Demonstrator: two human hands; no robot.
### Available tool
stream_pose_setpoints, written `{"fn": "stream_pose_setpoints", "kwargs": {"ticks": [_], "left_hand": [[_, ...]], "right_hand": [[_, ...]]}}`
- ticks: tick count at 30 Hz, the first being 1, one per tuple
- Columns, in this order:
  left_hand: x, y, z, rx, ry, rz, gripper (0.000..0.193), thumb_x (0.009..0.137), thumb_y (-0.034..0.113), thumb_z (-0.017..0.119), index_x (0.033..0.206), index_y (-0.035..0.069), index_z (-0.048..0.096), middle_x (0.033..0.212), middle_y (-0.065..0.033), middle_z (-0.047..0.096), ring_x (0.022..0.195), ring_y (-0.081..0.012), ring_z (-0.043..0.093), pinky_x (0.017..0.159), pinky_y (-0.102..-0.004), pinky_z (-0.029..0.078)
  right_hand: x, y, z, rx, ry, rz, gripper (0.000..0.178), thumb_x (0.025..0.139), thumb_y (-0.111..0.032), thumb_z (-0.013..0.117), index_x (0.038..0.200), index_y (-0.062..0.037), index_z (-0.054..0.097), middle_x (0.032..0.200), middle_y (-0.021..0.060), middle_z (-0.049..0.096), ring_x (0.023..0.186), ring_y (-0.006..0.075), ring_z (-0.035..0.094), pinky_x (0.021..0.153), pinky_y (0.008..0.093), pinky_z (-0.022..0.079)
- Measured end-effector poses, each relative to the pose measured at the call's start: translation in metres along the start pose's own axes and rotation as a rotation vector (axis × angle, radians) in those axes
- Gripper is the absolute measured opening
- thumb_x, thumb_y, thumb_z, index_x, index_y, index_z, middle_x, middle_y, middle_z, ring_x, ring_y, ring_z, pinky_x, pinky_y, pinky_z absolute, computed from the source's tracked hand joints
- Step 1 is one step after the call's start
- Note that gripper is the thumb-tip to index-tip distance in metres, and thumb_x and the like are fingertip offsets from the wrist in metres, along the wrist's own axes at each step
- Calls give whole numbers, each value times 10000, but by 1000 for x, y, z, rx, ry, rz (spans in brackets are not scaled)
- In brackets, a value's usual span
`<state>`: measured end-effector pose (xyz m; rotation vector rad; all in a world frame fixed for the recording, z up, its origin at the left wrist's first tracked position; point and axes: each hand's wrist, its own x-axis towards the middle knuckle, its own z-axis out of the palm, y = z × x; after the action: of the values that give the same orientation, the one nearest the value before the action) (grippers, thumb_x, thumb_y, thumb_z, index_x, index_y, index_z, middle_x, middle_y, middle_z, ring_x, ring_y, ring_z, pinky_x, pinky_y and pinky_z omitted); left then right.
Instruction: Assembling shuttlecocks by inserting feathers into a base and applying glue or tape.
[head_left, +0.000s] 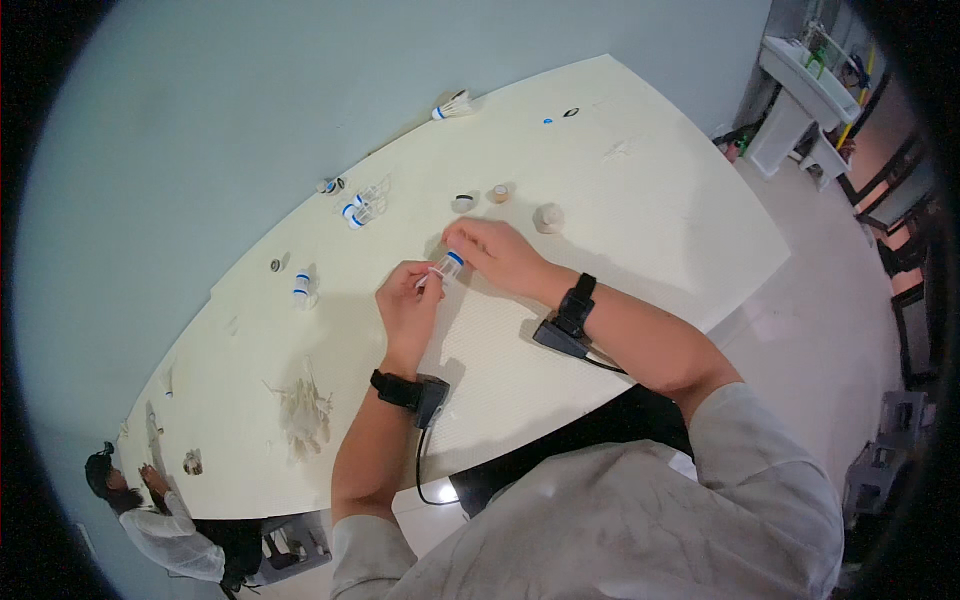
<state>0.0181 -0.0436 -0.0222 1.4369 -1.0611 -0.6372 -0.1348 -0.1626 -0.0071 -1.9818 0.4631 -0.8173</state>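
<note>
Left hand [405, 290]: grip closed on blue-banded translucent piece [452, 262], held above bench [650, 220]. Right hand [500, 255]: fingers curled at piece's upper end; cannot tell whether gripping. Blue-banded shuttlecock [453, 106] at bench's wall-side edge; markings too small to read.

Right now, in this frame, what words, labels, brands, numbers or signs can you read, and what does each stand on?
None can be read anywhere in this view.
Clear piece with a blue band, in the left hand: no readable marking.
Black wrist straps: no readable marking.
Green bottle by the sink: too small to tell whether it has a label.
</note>
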Motion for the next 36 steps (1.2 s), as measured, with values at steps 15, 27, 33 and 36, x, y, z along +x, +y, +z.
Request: {"fn": "stream_pose_setpoints", "kwargs": {"ticks": [15,27,33,36], "left_hand": [[-5,-3,4,198,-82,18,152,892,118,709,950,-18,675,780,-65,673,663,-97,581,622,-257,489],[-5,6,3,362,-225,41,168,851,159,732,910,5,703,790,-111,690,651,-152,626,625,-284,514],[-6,-4,3,308,-214,31,142,846,143,730,905,15,710,798,-104,699,657,-166,657,630,-275,529],[-5,-1,5,345,-216,78,136,843,133,733,896,11,706,793,-107,700,655,-165,659,624,-271,529]], "right_hand": [[-95,-241,-118,1532,-588,-1084,428,961,-101,603,538,-39,599,456,165,534,395,260,555,521,469,582],[-88,-221,-118,1459,-677,-1442,418,903,-36,646,496,-39,550,460,182,521,423,298,540,578,473,524],[-83,-217,-121,1472,-678,-1421,420,912,-46,638,501,-36,553,469,184,527,426,297,540,562,474,520],[-83,-216,-124,1478,-673,-1416,421,917,-51,635,503,-35,555,473,185,530,428,296,540,554,474,518]]}}
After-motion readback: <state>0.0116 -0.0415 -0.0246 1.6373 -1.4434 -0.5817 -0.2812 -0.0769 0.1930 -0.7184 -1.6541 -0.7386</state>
